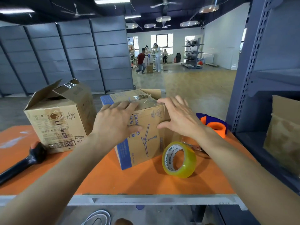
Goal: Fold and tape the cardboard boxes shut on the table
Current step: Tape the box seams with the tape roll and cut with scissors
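Observation:
A cardboard box with a fan drawing and blue edges (pixel 146 143) stands in the middle of the orange table (pixel 129 181). Its top flaps are folded down, and shiny old tape lies across them. My left hand (pixel 116 120) presses flat on the box's top near edge, fingers spread. My right hand (pixel 177 117) rests against the box's upper right corner with straight fingers. A second cardboard box (pixel 60 117) stands at the left with its top flaps open. A roll of clear yellowish tape (pixel 179 159) stands on edge just right of the fan box.
A black-handled tool (pixel 24 161) lies at the table's left. An orange and blue tape dispenser (pixel 214 125) sits behind my right hand, and scissors (pixel 194 146) lie by the tape roll. Grey shelving (pixel 267 78) with cardboard rises at the right. Several people stand far back.

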`<state>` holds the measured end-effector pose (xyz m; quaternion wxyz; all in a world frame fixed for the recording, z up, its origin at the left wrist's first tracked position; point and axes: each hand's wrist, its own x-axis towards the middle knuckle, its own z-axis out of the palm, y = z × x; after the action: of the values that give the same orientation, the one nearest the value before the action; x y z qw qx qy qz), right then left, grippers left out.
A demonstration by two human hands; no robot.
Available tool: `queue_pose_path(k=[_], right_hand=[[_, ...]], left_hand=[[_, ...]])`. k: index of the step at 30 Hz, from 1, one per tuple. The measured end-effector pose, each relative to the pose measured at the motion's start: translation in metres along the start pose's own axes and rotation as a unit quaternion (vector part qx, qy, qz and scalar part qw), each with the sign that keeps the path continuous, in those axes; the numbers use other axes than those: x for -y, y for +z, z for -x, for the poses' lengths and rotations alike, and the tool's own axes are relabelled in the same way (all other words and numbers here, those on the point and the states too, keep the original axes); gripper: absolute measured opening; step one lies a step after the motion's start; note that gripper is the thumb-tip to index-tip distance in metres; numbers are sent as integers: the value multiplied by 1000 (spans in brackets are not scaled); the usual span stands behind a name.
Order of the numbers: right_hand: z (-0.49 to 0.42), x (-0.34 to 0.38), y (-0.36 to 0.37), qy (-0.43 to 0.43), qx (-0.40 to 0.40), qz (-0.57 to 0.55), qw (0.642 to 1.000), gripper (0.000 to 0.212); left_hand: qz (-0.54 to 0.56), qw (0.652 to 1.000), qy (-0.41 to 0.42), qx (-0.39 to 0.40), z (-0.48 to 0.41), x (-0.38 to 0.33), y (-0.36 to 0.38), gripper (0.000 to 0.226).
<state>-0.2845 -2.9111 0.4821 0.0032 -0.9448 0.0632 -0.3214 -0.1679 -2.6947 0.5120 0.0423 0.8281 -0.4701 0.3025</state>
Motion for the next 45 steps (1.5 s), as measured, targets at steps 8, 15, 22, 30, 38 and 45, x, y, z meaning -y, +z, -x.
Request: queue_pose_path(k=[8, 15, 22, 30, 38, 45], right_hand=[[-8, 7, -21, 8, -45, -160, 986, 24], [-12, 13, -18, 56, -51, -238, 968, 19], [-13, 18, -17, -7, -67, -100, 993, 29], [-29, 47, -3, -49, -75, -101, 991, 44], [-27, 46, 8, -47, -124, -135, 982, 27], [-23, 51, 8, -17, -124, -156, 980, 27]], left_hand=[[135, 990, 37, -31, 5, 25, 3, 59], [233, 970, 66, 14, 2, 40, 2, 60], [227, 969, 91, -7, 4, 39, 3, 45], [260, 960, 84, -62, 6, 37, 10, 38], [230, 967, 100, -49, 8, 41, 11, 40], [292, 950, 105, -30, 9, 50, 7, 46]])
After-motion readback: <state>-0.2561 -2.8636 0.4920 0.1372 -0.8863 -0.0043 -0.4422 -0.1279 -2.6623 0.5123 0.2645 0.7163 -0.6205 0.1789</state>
